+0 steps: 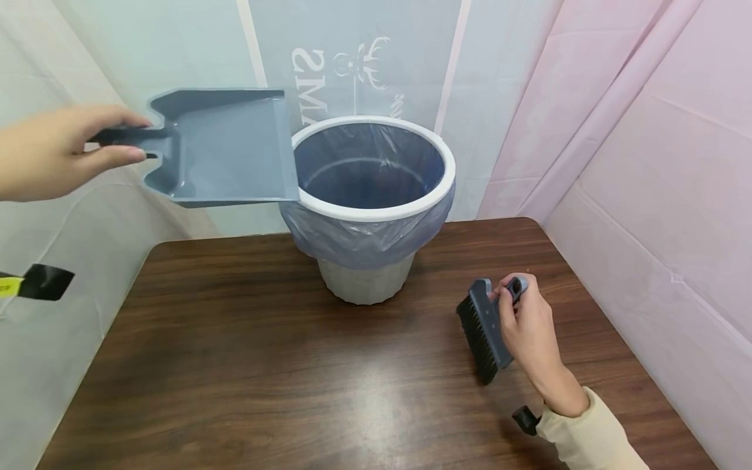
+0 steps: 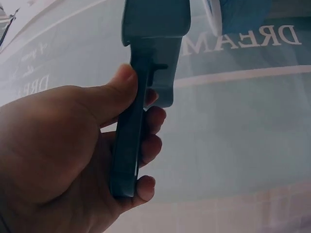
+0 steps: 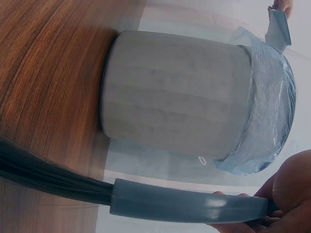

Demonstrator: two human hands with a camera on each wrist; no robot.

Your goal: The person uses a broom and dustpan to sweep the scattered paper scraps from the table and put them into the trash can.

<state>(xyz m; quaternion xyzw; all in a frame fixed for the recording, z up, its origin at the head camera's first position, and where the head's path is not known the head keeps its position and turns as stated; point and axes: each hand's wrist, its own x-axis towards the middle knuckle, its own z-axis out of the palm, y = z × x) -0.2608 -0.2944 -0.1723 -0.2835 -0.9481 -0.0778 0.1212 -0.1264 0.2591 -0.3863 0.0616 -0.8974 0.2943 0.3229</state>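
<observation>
My left hand (image 1: 70, 151) grips the short handle of a blue-grey dustpan (image 1: 229, 147), raised at the upper left. The pan's front lip overlaps the left rim of a trash can (image 1: 367, 277) in the head view, and its tray looks bare. In the left wrist view the fingers curl round the handle (image 2: 127, 145). My right hand (image 1: 529, 323) holds a small hand brush (image 1: 484, 326) by its handle, over the right part of the table. The brush's dark bristles (image 3: 53, 174) point down toward the wood.
A bluish plastic liner (image 1: 364, 241) is folded over the can under its white rim ring. The can stands at the back of the dark wooden table (image 1: 247, 365). Fabric curtains (image 1: 652, 163) with printed lettering close in the back and sides.
</observation>
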